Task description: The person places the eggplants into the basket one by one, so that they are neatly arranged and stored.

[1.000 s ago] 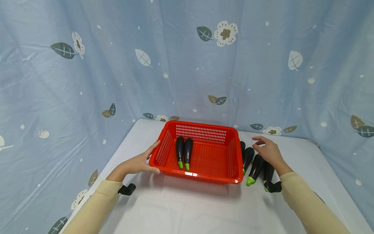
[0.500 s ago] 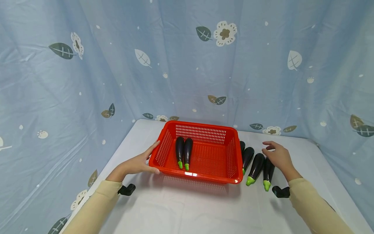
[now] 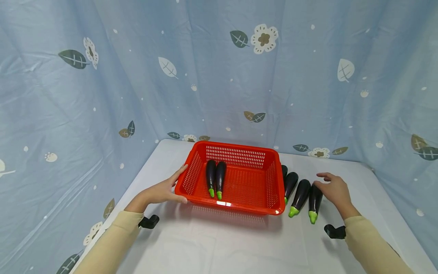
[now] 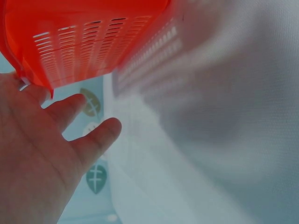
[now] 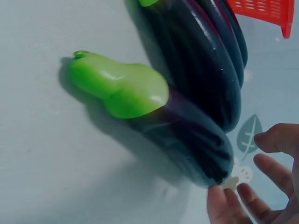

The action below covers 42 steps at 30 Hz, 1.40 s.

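Observation:
My left hand (image 3: 161,191) lies at the left end of a red plastic basket (image 3: 244,184), thumb by the front rim and fingers along the left one. In the left wrist view its fingers (image 4: 96,142) are spread, some right at the rim. Two dark eggplants (image 3: 220,179) with green caps lie side by side inside the basket. To its right on the table are several more. At the rounded upper end of the outermost eggplant (image 3: 315,201) is my right hand (image 3: 337,191), its fingers (image 5: 279,178) apart and slightly bent, holding nothing.
A white cloth covers the table (image 3: 239,247), and a blue patterned curtain (image 3: 219,76) hangs behind and along the sides. Another eggplant (image 3: 300,196) lies close beside the outermost one; one further left is partly hidden by the basket wall.
My right hand has moved right and toward me, from above the eggplants to the upper end of the outermost one, uncovering it. The left hand and basket have stayed in place.

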### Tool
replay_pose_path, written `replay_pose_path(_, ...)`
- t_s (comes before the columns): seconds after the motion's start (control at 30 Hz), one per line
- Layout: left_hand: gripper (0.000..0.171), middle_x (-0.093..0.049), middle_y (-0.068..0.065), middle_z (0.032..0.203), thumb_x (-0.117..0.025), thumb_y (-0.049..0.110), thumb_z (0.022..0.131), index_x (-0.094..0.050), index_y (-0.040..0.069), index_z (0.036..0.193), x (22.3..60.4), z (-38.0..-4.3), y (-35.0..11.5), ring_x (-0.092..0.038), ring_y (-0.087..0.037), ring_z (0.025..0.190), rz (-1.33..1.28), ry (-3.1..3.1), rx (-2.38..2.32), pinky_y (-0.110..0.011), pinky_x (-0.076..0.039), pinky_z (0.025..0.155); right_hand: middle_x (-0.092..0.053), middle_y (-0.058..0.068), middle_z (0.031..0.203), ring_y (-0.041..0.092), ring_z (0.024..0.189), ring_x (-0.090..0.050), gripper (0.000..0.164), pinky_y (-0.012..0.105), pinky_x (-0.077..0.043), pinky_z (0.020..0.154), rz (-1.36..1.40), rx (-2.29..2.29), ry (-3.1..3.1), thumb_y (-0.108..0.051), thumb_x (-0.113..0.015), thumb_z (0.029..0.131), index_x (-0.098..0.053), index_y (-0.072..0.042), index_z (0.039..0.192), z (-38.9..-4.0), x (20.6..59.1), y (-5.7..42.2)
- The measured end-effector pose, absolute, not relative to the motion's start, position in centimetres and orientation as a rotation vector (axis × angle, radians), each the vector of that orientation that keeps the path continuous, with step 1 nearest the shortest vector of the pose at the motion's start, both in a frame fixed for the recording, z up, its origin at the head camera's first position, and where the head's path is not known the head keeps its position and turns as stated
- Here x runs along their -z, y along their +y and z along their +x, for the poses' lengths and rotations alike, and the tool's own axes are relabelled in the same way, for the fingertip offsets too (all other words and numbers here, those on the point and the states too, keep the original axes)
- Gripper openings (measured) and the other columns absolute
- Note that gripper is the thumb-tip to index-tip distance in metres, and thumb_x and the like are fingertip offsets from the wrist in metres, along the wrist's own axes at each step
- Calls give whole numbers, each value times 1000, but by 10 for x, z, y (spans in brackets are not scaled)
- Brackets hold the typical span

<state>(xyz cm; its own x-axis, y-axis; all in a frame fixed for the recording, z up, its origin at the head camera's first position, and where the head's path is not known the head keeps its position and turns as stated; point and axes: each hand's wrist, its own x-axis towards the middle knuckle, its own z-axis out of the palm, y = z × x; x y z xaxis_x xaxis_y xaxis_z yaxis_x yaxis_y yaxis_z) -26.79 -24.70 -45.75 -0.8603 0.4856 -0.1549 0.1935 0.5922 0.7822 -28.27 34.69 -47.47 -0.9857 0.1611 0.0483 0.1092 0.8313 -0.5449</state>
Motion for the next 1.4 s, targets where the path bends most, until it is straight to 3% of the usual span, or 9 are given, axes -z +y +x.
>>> replay_pose_path(0.2,123,-1,-5,171,-86,44,78,1,34,164,455,-267,-247,-17,-40,152,535,2461,-1160,-67,-31,113,-38,45,142,43,91,-69,57,43,-60,69,-284,-1028,-2974,-27,-63,98,-49,6,142,-280,480,352)
replay_pose_path(0.3,123,-1,-6,171,-86,44,78,1,34,164,455,-267,-247,-17,-41,152,536,2459,-1163,-67,-31,113,-29,45,147,45,98,-67,63,40,-62,68,-309,-1145,-3007,-26,-63,98,-41,5,147,-280,483,354)
replay_pose_path(0.57,123,0,-5,171,-86,44,79,2,33,164,455,-268,-247,-17,-40,152,539,2474,-1140,-67,-29,114,-20,47,149,55,115,-55,66,46,-61,79,-267,-1259,-3052,-23,-62,97,-36,5,150,-281,488,357)
replay_pose_path(0.87,124,1,-6,171,-86,42,79,3,30,165,454,-267,-247,-15,-41,152,550,2472,-1139,-68,-29,113,-28,45,149,58,125,-47,61,57,-53,92,-249,-1201,-3039,-25,-61,98,-41,4,148,-278,488,356)
replay_pose_path(1.4,123,2,-2,171,-86,43,79,2,32,165,454,-267,-246,-14,-37,153,559,2466,-1154,-67,-28,114,-33,39,151,58,133,-36,61,67,-40,102,-305,-1166,-3002,-28,-60,100,-41,2,150,-278,492,358)
